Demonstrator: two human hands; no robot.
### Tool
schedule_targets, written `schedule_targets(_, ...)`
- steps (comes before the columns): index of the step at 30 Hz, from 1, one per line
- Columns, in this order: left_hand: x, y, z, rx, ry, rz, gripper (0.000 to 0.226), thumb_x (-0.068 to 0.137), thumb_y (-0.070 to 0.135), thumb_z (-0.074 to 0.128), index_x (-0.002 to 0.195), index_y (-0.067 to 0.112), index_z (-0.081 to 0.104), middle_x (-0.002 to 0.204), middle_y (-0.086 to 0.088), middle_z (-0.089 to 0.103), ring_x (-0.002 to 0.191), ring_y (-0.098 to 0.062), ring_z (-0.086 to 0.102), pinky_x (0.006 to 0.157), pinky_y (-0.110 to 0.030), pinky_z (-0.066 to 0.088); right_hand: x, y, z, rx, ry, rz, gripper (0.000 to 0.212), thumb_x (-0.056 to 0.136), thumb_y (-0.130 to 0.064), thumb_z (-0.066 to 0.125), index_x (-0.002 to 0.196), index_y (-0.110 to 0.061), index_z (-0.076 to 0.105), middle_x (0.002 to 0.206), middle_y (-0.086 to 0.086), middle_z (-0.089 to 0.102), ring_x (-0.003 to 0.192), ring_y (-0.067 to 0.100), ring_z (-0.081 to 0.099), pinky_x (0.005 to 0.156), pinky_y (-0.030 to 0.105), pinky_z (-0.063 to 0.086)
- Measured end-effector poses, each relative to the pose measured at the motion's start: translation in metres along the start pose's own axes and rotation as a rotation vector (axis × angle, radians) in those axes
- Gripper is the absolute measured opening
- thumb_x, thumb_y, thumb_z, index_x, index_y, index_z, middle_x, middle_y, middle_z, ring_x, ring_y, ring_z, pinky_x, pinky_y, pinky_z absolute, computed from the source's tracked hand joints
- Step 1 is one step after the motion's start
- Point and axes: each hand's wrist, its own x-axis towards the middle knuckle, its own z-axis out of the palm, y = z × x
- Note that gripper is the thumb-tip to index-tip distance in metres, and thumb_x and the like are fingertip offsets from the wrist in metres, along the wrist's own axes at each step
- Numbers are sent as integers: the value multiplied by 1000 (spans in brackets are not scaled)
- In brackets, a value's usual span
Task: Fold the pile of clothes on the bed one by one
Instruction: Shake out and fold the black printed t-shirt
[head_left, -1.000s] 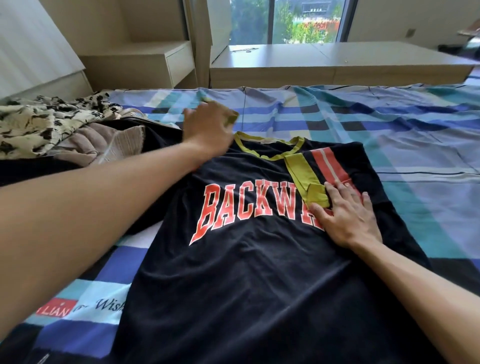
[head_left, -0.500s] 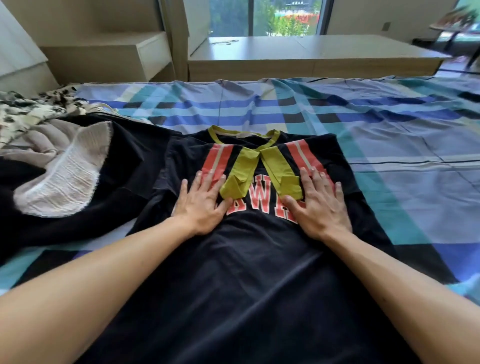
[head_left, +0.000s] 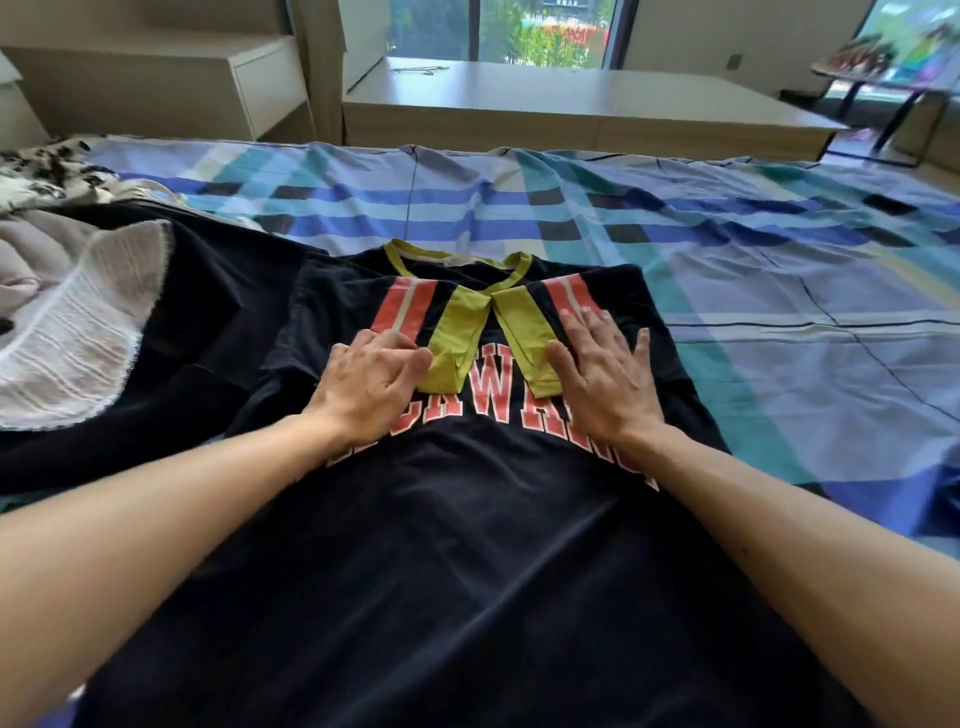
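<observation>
The right hand presses the black T-shirt with spread fingers. The left hand has bent fingers, but I cannot tell if they grip. The folded sleeves may spring open once released.

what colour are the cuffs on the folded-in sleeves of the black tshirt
Yellow-green sleeve cuffs, clearest in the head view.

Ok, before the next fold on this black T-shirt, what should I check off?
1. Left sleeve folded onto black T-shirt: ok.
2. Right sleeve folded in: ok.
3. Right hand flat on that sleeve: ok.
4. Left hand pinching or only pressing the yellow-green cuff: cannot tell.
5. Hem lying flat: cannot tell, out of view.
6. Shirt apart from the neighbouring dark garment: not ok, edges meet.
</observation>
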Motion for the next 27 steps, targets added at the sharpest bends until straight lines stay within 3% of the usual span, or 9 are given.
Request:
schedule_targets(3,40,-14,-17,-131,-11,-45,34,104,37,43,119,25,71,126,2,65,116,-20,59,103,-46,46,45,-2,-12,88,-82,62,61,104,-56,15,160,-34,7,169,-4,0,155,16,-3,121,51,-12)
schedule_targets(7,92,-30,-23,373,-102,-57,37,100,35,49,135,26,55,130,-5,53,126,-27,47,106,-46,39,99,4,-19,-119,-261,48,71,102,-28,42,161,-27,2,169,4,-4,155,21,-5,122,53,-9)
schedule_targets(10,129,-34,-22,535,-118,-95,64,89,50,65,144,26,42,143,-9,42,136,-32,35,111,-49,33,126,11,-17,-251,-267,53,90,97,-35,59,160,-26,-4,168,7,-8,155,24,-7,123,56,-7)
schedule_targets(14,171,-37,-36,546,-272,-234,133,62,64,85,160,27,3,167,-16,0,154,-35,0,123,-56,12,159,17,-21,-241,-320,99,127,77,-49,80,158,-28,-16,166,12,-16,154,28,-12,119,57,-11)
schedule_targets(18,197,-31,-38,437,-413,-311,153,54,51,94,159,16,-13,168,-13,10,151,-35,21,122,-51,23,179,14,-22,-219,-413,148,139,67,-47,89,158,-24,-12,166,16,15,150,36,22,122,55,20)
schedule_targets(20,197,-25,-36,478,-402,-301,136,54,51,94,157,12,15,161,-10,34,144,-35,37,120,-56,24,178,11,-22,-183,-414,158,115,66,-40,91,156,-17,22,152,15,44,128,32,52,102,43,48)
schedule_targets(22,193,-20,-37,528,-370,-271,91,53,53,94,121,14,50,136,-9,57,129,-35,52,113,-58,32,172,9,-23,-162,-407,146,70,68,-36,90,126,-16,57,121,11,65,94,25,65,77,35,55)
schedule_targets(24,186,-20,-36,531,-367,-248,69,53,52,94,97,16,55,111,-9,62,113,-35,60,105,-54,44,163,5,-21,-146,-375,140,45,74,-33,86,110,-19,63,103,8,67,80,21,63,66,31,52)
schedule_targets(27,172,-21,-33,587,-263,-185,43,68,49,85,86,20,58,105,-10,66,105,-33,63,102,-45,47,143,-2,-19,-202,-261,81,32,87,-24,71,118,-23,63,98,4,62,81,22,60,67,31,48)
